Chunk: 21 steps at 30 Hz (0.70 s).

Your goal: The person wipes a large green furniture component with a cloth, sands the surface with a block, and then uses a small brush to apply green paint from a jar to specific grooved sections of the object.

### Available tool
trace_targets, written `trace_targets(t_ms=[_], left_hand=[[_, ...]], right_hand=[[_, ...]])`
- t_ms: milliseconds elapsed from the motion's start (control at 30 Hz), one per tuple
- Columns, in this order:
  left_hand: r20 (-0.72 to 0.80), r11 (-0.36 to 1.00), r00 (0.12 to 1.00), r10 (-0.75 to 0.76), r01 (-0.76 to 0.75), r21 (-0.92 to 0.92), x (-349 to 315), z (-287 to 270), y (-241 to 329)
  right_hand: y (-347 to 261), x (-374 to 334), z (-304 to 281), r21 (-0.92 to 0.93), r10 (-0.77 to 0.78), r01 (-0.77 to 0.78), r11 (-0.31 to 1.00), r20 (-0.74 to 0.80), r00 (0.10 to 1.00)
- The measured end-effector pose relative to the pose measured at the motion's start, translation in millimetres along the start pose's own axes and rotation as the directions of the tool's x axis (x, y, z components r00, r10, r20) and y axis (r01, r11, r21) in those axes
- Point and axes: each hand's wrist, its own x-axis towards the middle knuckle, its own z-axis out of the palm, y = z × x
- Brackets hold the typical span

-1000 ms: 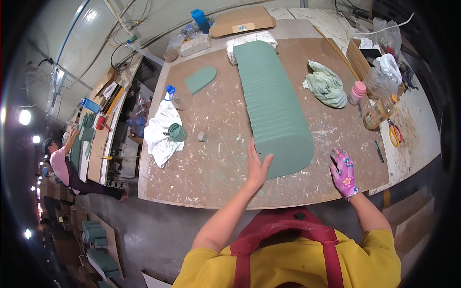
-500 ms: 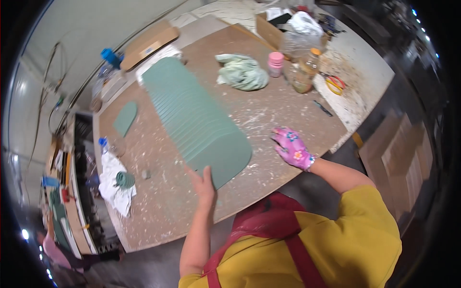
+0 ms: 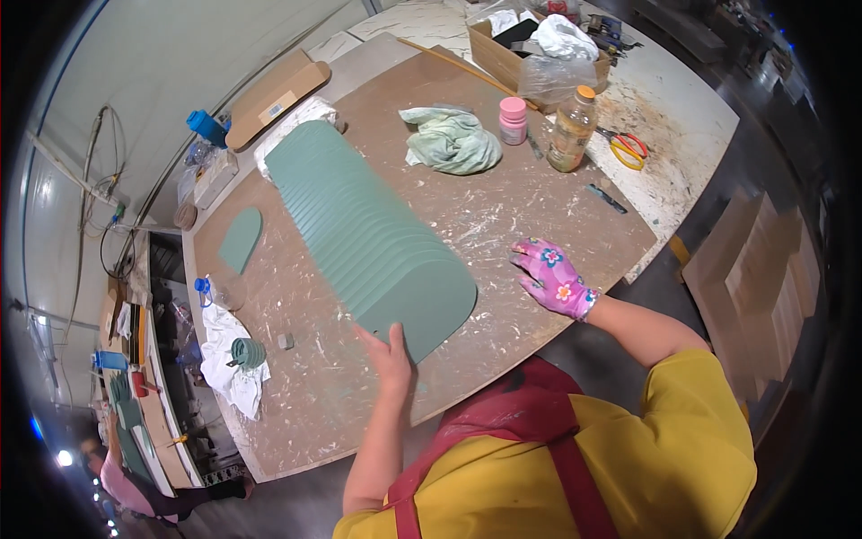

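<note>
Several sage-green, round-ended flat panels (image 3: 373,229) lie fanned in a long overlapping row across the worktable. My bare left hand (image 3: 389,356) grips the near left corner of the front panel, thumb on top; the other fingers are partly hidden at its edge. To the right of the row, my right hand (image 3: 549,277), in a pink flowered glove, rests over the tabletop with its fingers apart and slightly bent. Nothing shows in it. A small green round-ended piece (image 3: 241,240) lies left of the row.
A pale green cloth (image 3: 453,141), pink bottle (image 3: 513,121), orange-capped jar (image 3: 572,130), dark cutter knife (image 3: 608,198) and scissors (image 3: 626,149) lie far right. At left are a white cloth (image 3: 224,337) and green coil (image 3: 246,352). Another person (image 3: 126,485) stands beyond the table's left side.
The view has shifted slightly and become sharper. My left hand stays at the front panel's corner, and my right hand keeps its place beside the row.
</note>
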Motion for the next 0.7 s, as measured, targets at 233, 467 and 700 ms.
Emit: trace_targets(t_ms=[233,467,700], left_hand=[[-0.022,0.993,0.999,0.036,-0.033,0.118,-0.4,-0.5,-21.6],[-0.007,0.987,0.994,0.106,-0.104,0.121,3.4,1.3,-10.7],[-0.019,0.978,0.992,0.125,-0.120,0.171,5.3,-1.8,-9.1]], right_hand=[[-7.4,4.3,-4.1,-0.031,0.022,-0.022,0.999,0.010,1.000],[-11.6,8.1,-4.8,-0.059,-0.002,0.002,0.998,-0.002,1.000],[-5.4,120.9,-7.7,-0.078,-0.078,0.071,0.994,-0.098,0.992]])
